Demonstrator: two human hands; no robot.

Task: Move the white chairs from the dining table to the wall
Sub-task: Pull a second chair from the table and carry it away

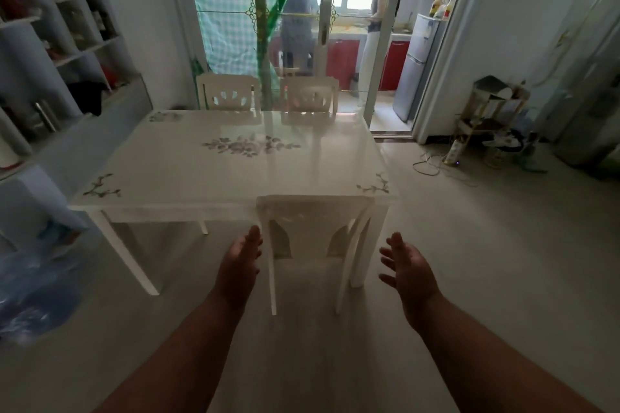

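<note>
A white dining table [174,174] with painted flowers fills the middle of the view. A white chair [310,211] is tucked under its near edge, right of centre, with its backrest toward me. My left hand [240,258] is open just left of that backrest, fingers apart, not touching it. My right hand [407,266] is open on the chair's right side, a little away from it. Two more white chairs, one on the left [229,90] and one on the right [310,94], stand at the table's far edge.
Shelving [67,54] lines the left wall, with blue plastic bags [33,288] on the floor below. Behind the table, glass sliding doors [255,27] lead to a kitchen where two people stand. A small rack [493,111] and cables [432,168] sit at the right wall.
</note>
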